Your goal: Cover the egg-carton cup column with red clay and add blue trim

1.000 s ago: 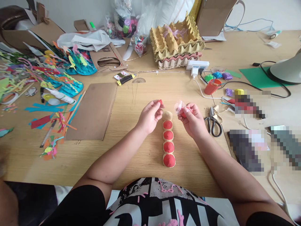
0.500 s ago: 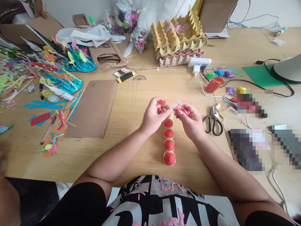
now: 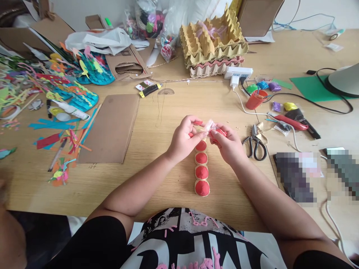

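Observation:
A small clear plastic bag (image 3: pixel 209 125) with red clay (image 3: pixel 222 132) in it is between my two hands. My right hand (image 3: pixel 229 144) is closed round the lower part of the bag, thumb on top. My left hand (image 3: pixel 183 139) pinches the bag's open-looking end with its thumb and a finger. Red shows at the tips of its other fingers; whether it is clay or colouring, I cannot tell. Below the hands, on the table, lies a strip of egg carton cups (image 3: pixel 207 194) whose humps are covered in red. Its far end is partly hidden by my hands.
Scissors (image 3: pixel 254 144) lie right of my right hand, near a red cutter (image 3: pixel 291 122) and a red cup (image 3: pixel 255 100). Stacked egg trays (image 3: pixel 213 52) and a power strip (image 3: pixel 239 71) stand behind. A cardboard sheet (image 3: pixel 109 129) and paper scraps (image 3: pixel 60 170) lie left.
My left fingers have closed in on the bag's end, and the plastic is more bunched up between the hands. The egg carton strip stays in place.

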Motion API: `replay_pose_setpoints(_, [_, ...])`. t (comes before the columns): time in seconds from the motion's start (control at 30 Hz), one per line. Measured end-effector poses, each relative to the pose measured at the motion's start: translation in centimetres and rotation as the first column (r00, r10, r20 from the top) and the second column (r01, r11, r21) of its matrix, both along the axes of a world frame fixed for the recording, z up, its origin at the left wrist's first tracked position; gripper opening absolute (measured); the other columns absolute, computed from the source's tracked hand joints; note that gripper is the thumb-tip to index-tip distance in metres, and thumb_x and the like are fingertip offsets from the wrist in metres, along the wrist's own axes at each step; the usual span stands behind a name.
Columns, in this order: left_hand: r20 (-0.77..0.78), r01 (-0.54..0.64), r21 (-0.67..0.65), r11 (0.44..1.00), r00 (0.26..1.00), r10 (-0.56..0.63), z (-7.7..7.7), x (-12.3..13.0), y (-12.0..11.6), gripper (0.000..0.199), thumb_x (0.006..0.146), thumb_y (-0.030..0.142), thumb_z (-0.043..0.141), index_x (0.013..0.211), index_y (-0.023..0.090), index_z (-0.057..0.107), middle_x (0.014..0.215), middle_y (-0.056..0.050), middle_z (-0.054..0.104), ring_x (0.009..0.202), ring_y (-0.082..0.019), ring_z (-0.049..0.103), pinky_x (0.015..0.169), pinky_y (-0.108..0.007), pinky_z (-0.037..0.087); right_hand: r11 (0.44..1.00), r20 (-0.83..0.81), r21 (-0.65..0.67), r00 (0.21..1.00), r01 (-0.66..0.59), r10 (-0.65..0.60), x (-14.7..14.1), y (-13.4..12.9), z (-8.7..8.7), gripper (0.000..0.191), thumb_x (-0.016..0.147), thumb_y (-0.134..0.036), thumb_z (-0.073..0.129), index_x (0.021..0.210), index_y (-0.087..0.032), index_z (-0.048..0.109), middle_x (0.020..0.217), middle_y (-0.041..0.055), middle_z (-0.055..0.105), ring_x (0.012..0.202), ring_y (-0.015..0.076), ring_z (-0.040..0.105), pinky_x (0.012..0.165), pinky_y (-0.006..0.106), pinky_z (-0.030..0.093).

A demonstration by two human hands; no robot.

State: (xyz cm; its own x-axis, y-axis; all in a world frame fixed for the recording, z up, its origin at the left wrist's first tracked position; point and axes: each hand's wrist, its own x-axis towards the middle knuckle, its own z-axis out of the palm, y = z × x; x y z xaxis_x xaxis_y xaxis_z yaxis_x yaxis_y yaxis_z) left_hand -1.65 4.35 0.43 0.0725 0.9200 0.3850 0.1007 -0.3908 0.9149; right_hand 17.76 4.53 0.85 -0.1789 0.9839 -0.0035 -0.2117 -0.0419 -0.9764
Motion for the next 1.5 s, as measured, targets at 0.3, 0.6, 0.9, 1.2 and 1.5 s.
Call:
replay_pose_setpoints(0.3, [-0.16,-0.086,0.251,0.964,0.979,0.129,-0.3,0.1,-0.6,0.025,0.101,0.018,0.08,0.12,0.026,0.067,0.104,0.002,0.074,0.063,-0.006,0.049,0.064,-0.024,0.047,0.995,0.115,0.088,0.992,0.051,-0.061,0.1,-0.2,0.2,0.054,0.089,-0.073,0.094,0.113,-0.026,0.084,0.09,0.0006,0.075,0.075,0.0167,0.063,0.075,0.034,0.061])
replay_pose_setpoints(0.6, [-0.059,0.046,0.059,0.997,0.997,-0.043,0.2,0.0,-0.3,0.024,0.101,0.024,0.081,0.115,0.026,0.062,0.093,0.005,0.071,0.061,-0.006,0.056,0.062,-0.021,0.048,0.992,0.119,0.122,0.992,0.027,-0.041,0.2,-0.3,-0.1,0.06,0.091,-0.074,0.092,0.13,-0.029,0.085,0.103,0.0042,0.081,0.083,0.0197,0.068,0.077,0.037,0.063])
replay_pose_setpoints(0.9, [-0.083,0.042,0.069,0.997,0.996,-0.037,0.3,-0.3,-0.1,0.019,0.1,0.027,0.08,0.11,0.024,0.064,0.1,0.0,0.078,0.069,-0.009,0.064,0.067,-0.022,0.052,0.999,-0.058,-0.043,0.998,0.017,-0.02,0.4,0.3,0.1,0.05,0.082,-0.068,0.1,0.106,-0.027,0.082,0.089,0.0018,0.077,0.078,0.0183,0.067,0.073,0.035,0.061])
replay_pose_setpoints(1.2, [-0.114,0.024,0.1,0.995,0.993,-0.013,0.3,-0.4,0.0,0.018,0.098,0.021,0.078,0.11,0.024,0.065,0.097,0.002,0.075,0.066,-0.007,0.058,0.065,-0.022,0.049,0.976,-0.155,-0.198,0.986,-0.091,0.06,0.7,0.3,1.2,0.053,0.064,-0.061,0.113,0.088,-0.027,0.081,0.086,-0.0021,0.078,0.078,0.0151,0.07,0.082,0.032,0.063])
replay_pose_setpoints(1.5, [0.041,0.026,-0.055,0.998,0.999,-0.024,0.2,0.4,-0.4,0.029,0.097,0.023,0.083,0.119,0.025,0.064,0.113,-0.003,0.078,0.088,-0.011,0.075,0.076,-0.023,0.057,0.997,0.006,0.02,0.997,0.076,-0.076,0.0,-0.4,1.1,0.059,0.071,-0.075,0.106,0.085,-0.026,0.077,0.08,-0.0006,0.073,0.074,0.0165,0.063,0.074,0.034,0.058])
